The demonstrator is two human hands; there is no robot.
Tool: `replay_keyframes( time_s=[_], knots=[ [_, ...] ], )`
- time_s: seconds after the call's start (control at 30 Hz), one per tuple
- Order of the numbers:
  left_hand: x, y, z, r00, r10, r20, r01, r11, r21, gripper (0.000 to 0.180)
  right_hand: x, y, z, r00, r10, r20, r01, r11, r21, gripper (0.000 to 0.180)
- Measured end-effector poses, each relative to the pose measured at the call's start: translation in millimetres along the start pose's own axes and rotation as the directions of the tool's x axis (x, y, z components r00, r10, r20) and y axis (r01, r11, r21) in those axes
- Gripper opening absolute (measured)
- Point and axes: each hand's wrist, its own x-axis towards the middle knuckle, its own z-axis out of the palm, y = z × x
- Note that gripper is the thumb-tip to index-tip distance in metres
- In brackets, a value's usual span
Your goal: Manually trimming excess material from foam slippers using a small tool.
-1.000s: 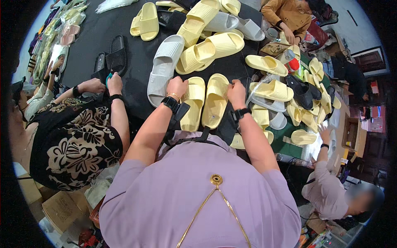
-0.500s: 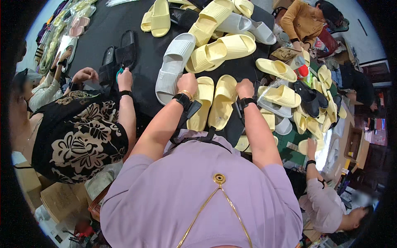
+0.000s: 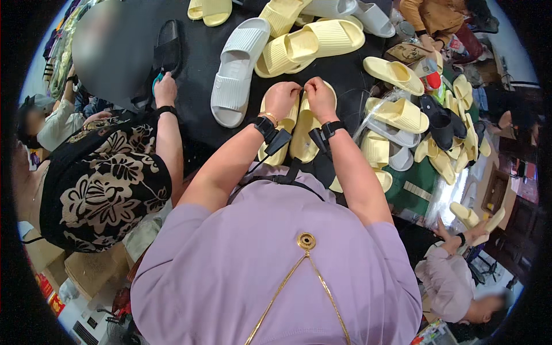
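Two pale yellow slide sandals (image 3: pixel 299 132) lie side by side on the black table (image 3: pixel 195 69) right in front of me. My left hand (image 3: pixel 280 99) rests on the top of the left sandal, fingers pinched toward the middle. My right hand (image 3: pixel 319 99) grips the top of the right sandal, and both hands meet between the pair at a small dark item I cannot make out. Each wrist carries a black strap with a small device.
A white slide (image 3: pixel 236 72) lies left of my hands, more yellow slides (image 3: pixel 310 43) beyond. A heap of yellow, white and black slides (image 3: pixel 414 126) fills the right. A person in a floral top (image 3: pixel 103 184) works at my left; another person (image 3: pixel 454 276) sits lower right.
My hands have moved from apart on the two sandals to meeting at their upper middle. The view has shifted so the table sits closer and lower.
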Motion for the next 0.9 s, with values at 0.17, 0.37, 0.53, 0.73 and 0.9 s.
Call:
replay_keyframes(
  time_s=[0.17, 0.37, 0.53, 0.73, 0.9],
  knots=[
    [-13.1, -1.1, -3.1, 0.999, -0.032, 0.027, 0.035, 0.994, -0.104, 0.015, -5.2, -17.4, -4.0, 0.994, 0.005, 0.113, -0.011, 0.999, 0.047, 0.018],
    [-18.7, 13.1, 10.2, 0.997, -0.075, -0.014, 0.074, 0.994, -0.076, 0.015, -18.0, -9.5, -15.4, 0.995, -0.022, 0.096, 0.021, 1.000, 0.010, 0.012],
    [-22.8, 9.9, 8.6, 0.993, -0.110, -0.048, 0.106, 0.990, -0.093, 0.014, -15.1, -7.0, -10.8, 0.982, -0.096, 0.163, 0.103, 0.994, -0.037, 0.012],
    [-21.2, 11.8, 11.9, 0.982, -0.182, -0.058, 0.176, 0.979, -0.103, 0.014, -14.7, 10.1, -5.5, 0.980, -0.032, 0.198, 0.026, 0.999, 0.034, 0.015],
    [-26.7, 14.4, 14.2, 0.987, -0.136, -0.089, 0.127, 0.987, -0.099, 0.014, -20.3, 11.8, -9.2, 0.985, 0.003, 0.171, -0.014, 0.998, 0.060, 0.013]
  ],
)
